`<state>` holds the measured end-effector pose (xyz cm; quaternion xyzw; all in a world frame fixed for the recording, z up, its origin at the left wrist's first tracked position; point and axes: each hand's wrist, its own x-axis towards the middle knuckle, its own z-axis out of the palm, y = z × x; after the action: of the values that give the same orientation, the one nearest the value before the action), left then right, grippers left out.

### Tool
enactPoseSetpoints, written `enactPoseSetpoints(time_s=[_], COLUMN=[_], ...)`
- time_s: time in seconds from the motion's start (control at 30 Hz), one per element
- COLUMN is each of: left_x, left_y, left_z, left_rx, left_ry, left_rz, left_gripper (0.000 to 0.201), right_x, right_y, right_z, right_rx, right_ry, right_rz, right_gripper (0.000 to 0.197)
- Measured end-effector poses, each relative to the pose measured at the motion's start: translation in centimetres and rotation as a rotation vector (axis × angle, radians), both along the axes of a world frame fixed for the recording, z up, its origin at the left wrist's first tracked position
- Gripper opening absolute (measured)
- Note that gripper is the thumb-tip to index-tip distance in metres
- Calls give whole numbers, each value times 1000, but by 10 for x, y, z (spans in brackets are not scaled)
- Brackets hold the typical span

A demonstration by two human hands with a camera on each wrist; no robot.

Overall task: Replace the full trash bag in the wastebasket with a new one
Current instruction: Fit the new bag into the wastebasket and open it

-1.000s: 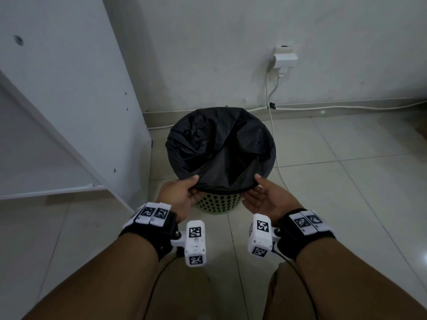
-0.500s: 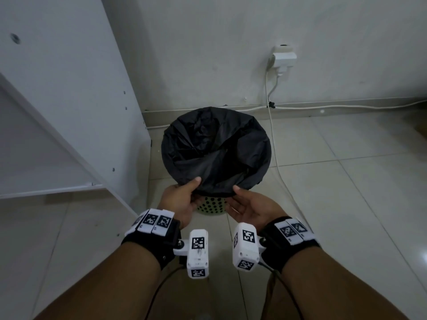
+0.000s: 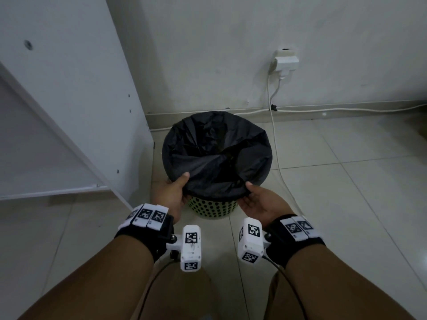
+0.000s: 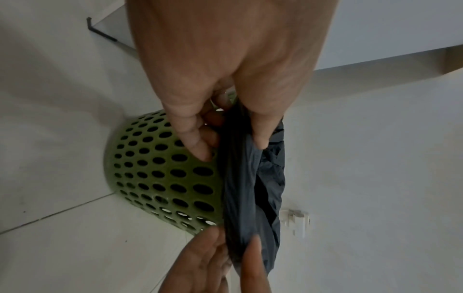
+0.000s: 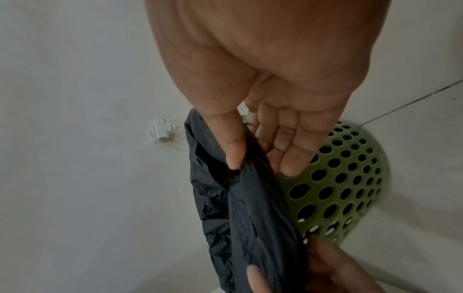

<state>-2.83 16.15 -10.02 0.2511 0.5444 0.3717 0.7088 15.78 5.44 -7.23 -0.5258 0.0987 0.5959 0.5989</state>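
Note:
A green perforated wastebasket (image 3: 212,210) stands on the tiled floor, lined with a black trash bag (image 3: 217,153) whose edge folds over the rim. My left hand (image 3: 175,192) pinches the bag's edge at the near left of the rim, thumb on top and fingers underneath. My right hand (image 3: 254,199) pinches the edge at the near right in the same way. In the left wrist view, the left hand (image 4: 233,146) grips the bunched bag (image 4: 250,198) against the basket (image 4: 160,174). The right wrist view has the right hand (image 5: 260,162) on the bag (image 5: 250,218) beside the basket (image 5: 338,188).
A white cabinet panel (image 3: 92,112) stands close on the basket's left. Behind is a wall with a plugged socket (image 3: 285,63); its white cable (image 3: 277,158) runs down past the basket's right side. Open tiled floor (image 3: 346,204) lies to the right.
My right hand has slid slightly left along the near rim. Both hands keep their pinch on the bag's edge.

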Motion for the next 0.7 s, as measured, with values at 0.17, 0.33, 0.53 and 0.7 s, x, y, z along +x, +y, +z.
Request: enactPoseSetpoints(time_s=[0.17,0.33,0.53,0.7], left_x=[12,5,-11,-9], left_y=[-27,-13,12,10], left_z=[-5,-5,10,7], left_rx=[-52,0,38,11], left_ry=[-111,-6,47,0], left_rz=[-46,-49,-126,-55], left_gripper=[26,24,16,19], right_x=[-12,-14,9,3], right_y=[-1,-6,-5,1], right_z=[-2,-6,-4,2], right_rx=[-21,3,5,25], right_ry=[14,-54,-84,-1], right_rz=[94,130,43,50], right_gripper=[7,15,15,8])
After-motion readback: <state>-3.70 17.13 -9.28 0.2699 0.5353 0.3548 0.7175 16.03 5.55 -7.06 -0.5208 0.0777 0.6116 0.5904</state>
